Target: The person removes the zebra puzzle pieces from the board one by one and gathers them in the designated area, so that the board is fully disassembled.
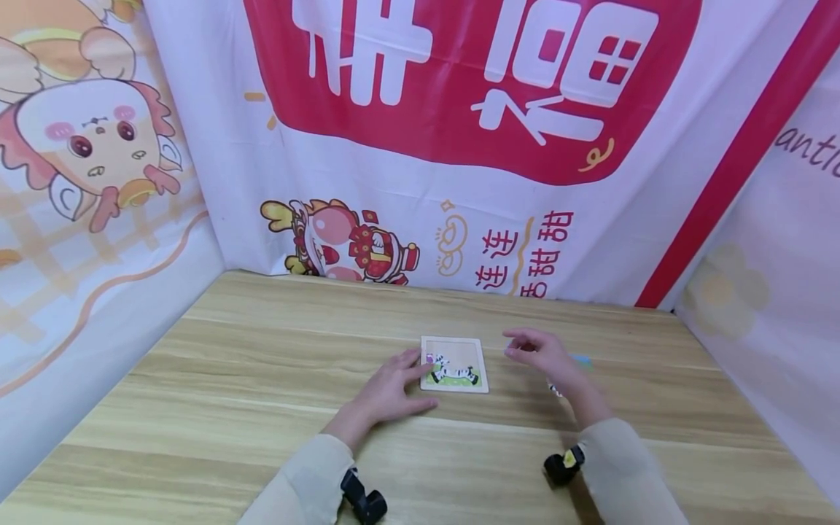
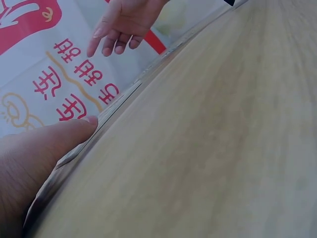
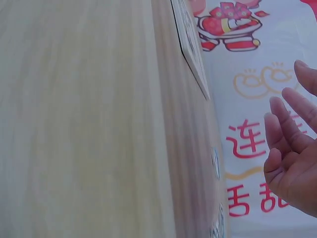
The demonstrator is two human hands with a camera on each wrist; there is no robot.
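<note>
Lying btwn hands: zebra bd

Two hands, one zebra board, at least two loose pieces, two wrist cameras, two sleeves, one table

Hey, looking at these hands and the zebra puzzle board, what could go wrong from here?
The left hand is at the left edge of the puzzle board, so a nudge might slide the board. The right hand hovers near a loose blue piece; lowering that arm could knock it. A black-and-white piece is partly hidden by the right arm in the head view, so it might be overlooked.
</note>
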